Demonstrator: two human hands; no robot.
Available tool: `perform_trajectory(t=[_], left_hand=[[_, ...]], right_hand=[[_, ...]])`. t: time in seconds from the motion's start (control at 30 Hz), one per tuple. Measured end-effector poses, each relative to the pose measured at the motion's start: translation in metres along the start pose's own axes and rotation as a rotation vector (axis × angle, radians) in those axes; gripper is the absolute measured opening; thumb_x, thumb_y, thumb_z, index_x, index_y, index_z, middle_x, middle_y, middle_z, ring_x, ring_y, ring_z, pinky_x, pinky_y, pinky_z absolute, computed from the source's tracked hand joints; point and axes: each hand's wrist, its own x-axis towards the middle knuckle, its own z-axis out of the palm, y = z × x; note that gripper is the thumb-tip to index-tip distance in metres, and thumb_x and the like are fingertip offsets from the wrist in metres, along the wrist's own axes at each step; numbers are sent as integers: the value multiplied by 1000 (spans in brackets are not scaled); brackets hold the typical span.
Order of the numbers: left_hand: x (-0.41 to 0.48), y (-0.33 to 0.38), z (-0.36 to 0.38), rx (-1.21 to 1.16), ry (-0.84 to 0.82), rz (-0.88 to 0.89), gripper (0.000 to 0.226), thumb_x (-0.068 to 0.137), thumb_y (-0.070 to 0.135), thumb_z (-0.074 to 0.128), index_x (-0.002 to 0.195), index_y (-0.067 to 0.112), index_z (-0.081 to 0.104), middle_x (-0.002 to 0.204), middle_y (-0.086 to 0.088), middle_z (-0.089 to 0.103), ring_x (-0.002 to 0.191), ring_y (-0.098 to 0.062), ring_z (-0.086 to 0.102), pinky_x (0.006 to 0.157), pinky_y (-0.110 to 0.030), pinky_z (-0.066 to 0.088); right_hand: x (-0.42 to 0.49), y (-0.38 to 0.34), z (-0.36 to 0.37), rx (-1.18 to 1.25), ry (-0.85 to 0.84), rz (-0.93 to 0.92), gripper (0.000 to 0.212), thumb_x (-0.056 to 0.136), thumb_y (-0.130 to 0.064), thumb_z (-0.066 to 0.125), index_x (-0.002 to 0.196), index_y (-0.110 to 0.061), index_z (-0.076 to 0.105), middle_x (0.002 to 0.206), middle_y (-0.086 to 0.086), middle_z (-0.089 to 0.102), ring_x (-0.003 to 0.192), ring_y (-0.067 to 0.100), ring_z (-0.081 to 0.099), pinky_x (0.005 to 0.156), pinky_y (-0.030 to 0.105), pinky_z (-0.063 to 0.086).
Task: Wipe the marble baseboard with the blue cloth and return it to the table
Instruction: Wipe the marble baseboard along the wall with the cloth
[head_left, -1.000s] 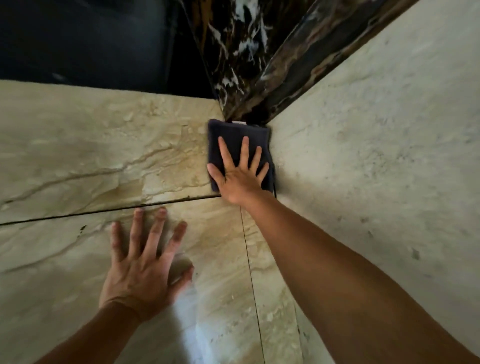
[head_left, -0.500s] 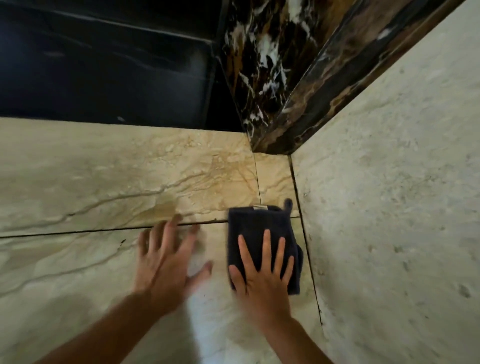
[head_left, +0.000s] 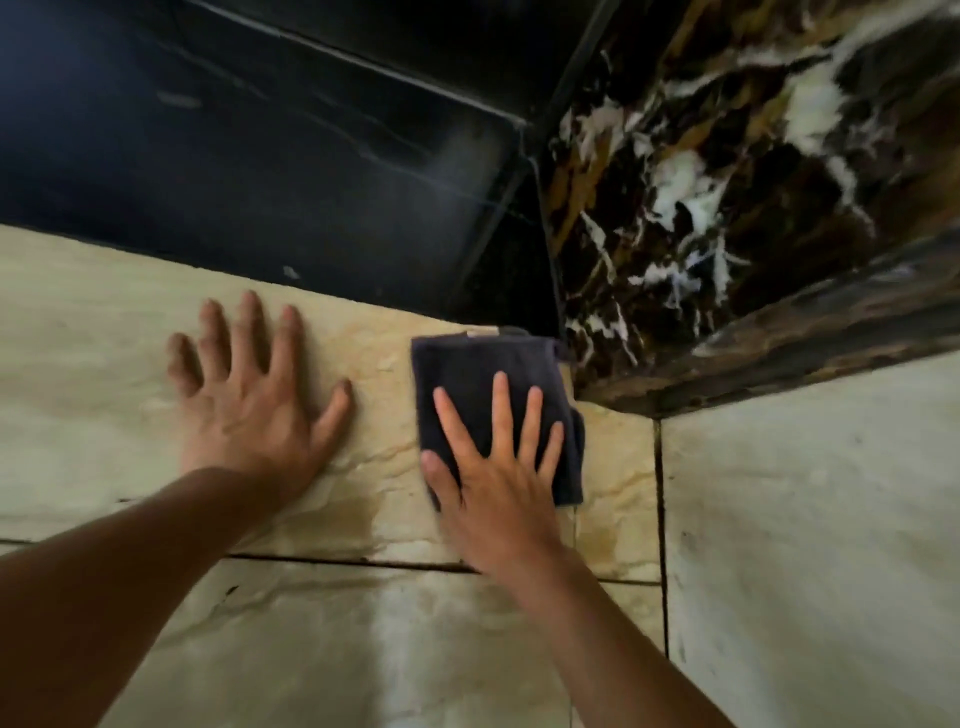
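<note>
A folded dark blue cloth (head_left: 467, 374) lies flat on the beige marble surface (head_left: 104, 364). Its upper right corner sits against the dark veined marble (head_left: 727, 208) in the corner. My right hand (head_left: 498, 478) presses flat on the cloth's lower half with fingers spread, covering part of it. To the cloth's left, my left hand (head_left: 249, 405) rests palm down on the beige marble, fingers apart, holding nothing. A dark marble strip (head_left: 805, 343) runs to the right from the corner.
A black glossy panel (head_left: 260, 156) borders the beige marble along the top. A pale stone slab (head_left: 805, 519) fills the right side beyond a dark joint line (head_left: 660, 493). Another joint (head_left: 337, 561) crosses the beige marble below my hands.
My right hand has slid the cloth away from the corner and back up to the dark marble. My left hand has shifted forward, level with the cloth.
</note>
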Motion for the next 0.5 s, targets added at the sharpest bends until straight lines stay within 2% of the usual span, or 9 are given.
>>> perform_trajectory(t=[0.2, 0.33, 0.43, 0.5], left_hand=[[0, 6, -13, 32, -92, -41, 92, 86, 78, 6, 160, 24, -2, 169, -11, -11, 154, -36, -17, 125, -56, -5], [1, 5, -17, 18, -113, -32, 91, 87, 77, 11, 160, 23, 1, 170, -13, -9, 155, -36, -15, 125, -58, -1], [0, 3, -20, 6, -153, -14, 92, 86, 75, 12, 161, 22, 0, 169, -13, -10, 154, -36, -17, 125, -57, -2], [-1, 6, -25, -20, -181, -44, 93, 84, 75, 11, 161, 23, 1, 169, -12, -12, 154, -35, -20, 125, -56, -3]], right_hand=[[151, -10, -34, -12, -71, 61, 62, 90, -70, 11, 146, -58, -12, 165, 5, -22, 146, 41, -25, 112, 66, -15], [233, -13, -54, -16, -134, 66, 61, 90, -73, 8, 145, -59, -15, 164, 3, -27, 145, 41, -29, 112, 65, -17], [255, -17, -65, -12, -173, 81, 61, 90, -73, 7, 144, -59, -17, 163, 2, -29, 145, 40, -30, 112, 65, -18], [236, -15, -62, -5, -142, 56, 59, 90, -72, 4, 143, -59, -19, 163, 1, -28, 146, 38, -29, 113, 65, -16]])
